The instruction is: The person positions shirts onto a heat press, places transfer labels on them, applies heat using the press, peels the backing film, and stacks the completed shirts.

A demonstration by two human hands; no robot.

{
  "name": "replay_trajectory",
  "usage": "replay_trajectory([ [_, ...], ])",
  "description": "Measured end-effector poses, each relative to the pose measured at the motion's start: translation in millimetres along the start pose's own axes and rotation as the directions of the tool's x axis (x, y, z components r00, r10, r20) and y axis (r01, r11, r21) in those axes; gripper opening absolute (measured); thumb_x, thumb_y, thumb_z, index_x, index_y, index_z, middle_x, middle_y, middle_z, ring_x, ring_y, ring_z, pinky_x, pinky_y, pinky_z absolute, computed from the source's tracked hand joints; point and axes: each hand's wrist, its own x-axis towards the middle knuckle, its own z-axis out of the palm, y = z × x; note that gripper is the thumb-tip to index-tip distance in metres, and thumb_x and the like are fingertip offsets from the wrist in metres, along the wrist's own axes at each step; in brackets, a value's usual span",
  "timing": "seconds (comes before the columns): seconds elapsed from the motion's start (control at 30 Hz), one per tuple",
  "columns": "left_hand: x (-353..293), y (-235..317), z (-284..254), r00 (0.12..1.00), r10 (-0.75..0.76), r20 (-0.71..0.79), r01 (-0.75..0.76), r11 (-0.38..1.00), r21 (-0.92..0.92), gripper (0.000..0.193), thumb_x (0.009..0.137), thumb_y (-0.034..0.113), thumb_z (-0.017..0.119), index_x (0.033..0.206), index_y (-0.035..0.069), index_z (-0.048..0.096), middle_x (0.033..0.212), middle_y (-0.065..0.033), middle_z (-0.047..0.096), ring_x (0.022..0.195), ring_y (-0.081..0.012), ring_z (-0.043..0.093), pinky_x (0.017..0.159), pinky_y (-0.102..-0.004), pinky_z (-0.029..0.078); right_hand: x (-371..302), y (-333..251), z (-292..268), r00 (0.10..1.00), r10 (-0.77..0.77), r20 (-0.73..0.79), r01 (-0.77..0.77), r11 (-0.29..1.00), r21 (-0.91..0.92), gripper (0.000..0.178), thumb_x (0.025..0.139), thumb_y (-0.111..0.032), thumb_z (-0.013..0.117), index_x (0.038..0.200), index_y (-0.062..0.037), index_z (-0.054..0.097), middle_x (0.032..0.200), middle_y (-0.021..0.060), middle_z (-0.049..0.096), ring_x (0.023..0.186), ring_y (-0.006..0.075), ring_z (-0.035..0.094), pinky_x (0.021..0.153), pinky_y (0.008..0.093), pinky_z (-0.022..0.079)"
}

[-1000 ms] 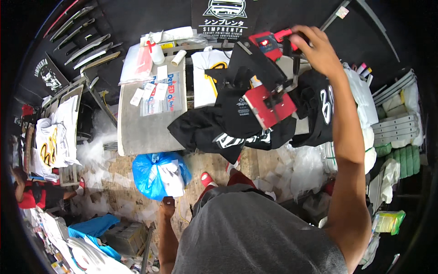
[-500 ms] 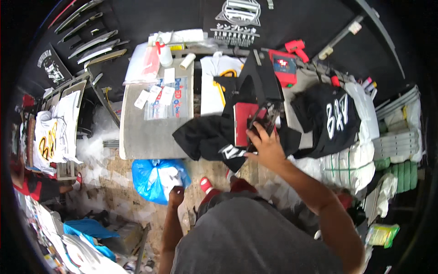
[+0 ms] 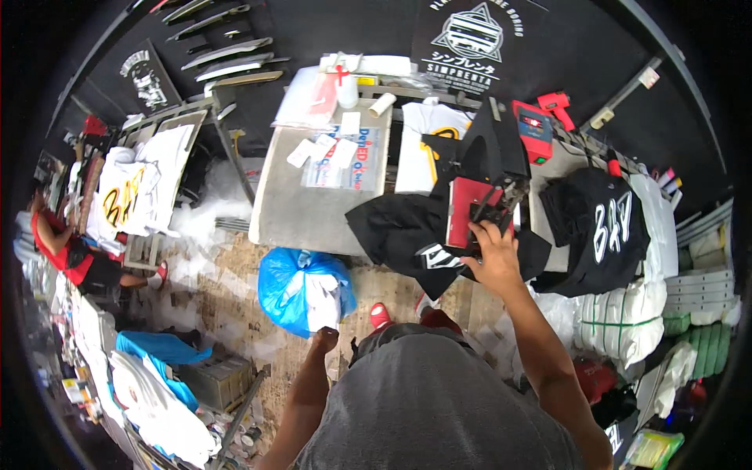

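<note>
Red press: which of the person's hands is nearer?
Right: the right hand is at the near side of the red press; the left hand is farther off, by the blue bag.

Lower centre of the frame: a plain charcoal-grey shirt (image 3: 423, 403), its cloth lightly creased. Beyond its hem, a bit of red shorts (image 3: 443, 319) and a red slipper (image 3: 380, 315) with a pale mark. Left hand (image 3: 325, 338), right hand (image 3: 495, 254) and forearms are bare.
</note>
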Motion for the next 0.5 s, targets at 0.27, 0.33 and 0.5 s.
replay_trajectory([
  [0.27, -19, 23, -19, 0.995, -0.096, -0.01, 0.096, 0.995, 0.011, 0.026, 0.091, 0.03, 0.057, 0.095, 0.009, 0.073, 0.107, -0.0202, 0.072, 0.098, -0.0369, 0.07, 0.084, -0.0461, 0.056, -1, -6, -1, 0.999, 0.009, -0.049, -0.008, 1.0, 0.02, 0.075, 0.069, -0.032, 0.088, 0.137, -0.0163, 0.059, 0.141, 0.0037, 0.053, 0.114, 0.0362, 0.053, 0.094, 0.0493, 0.042],
  [0.33, -13, 30, -23, 0.991, -0.101, -0.084, 0.093, 0.991, -0.096, 0.029, 0.092, 0.032, 0.057, 0.097, 0.009, 0.074, 0.11, -0.0213, 0.071, 0.099, -0.0373, 0.07, 0.086, -0.0464, 0.056, -1, -6, 0, 0.997, -0.004, -0.08, 0.007, 0.999, 0.033, 0.072, 0.068, -0.031, 0.089, 0.133, -0.016, 0.062, 0.139, 0.0028, 0.054, 0.113, 0.0362, 0.053, 0.093, 0.0495, 0.042],
  [0.5, -2, 45, -32, 0.984, -0.011, -0.177, -0.003, 0.997, -0.079, 0.028, 0.091, 0.029, 0.057, 0.096, 0.008, 0.074, 0.106, -0.021, 0.072, 0.097, -0.0373, 0.071, 0.084, -0.0459, 0.057, -2, -4, 1, 0.995, -0.005, -0.102, 0.011, 0.998, 0.06, 0.063, 0.066, -0.029, 0.09, 0.122, -0.0156, 0.064, 0.133, 0.0021, 0.056, 0.111, 0.0359, 0.054, 0.091, 0.05, 0.043],
])
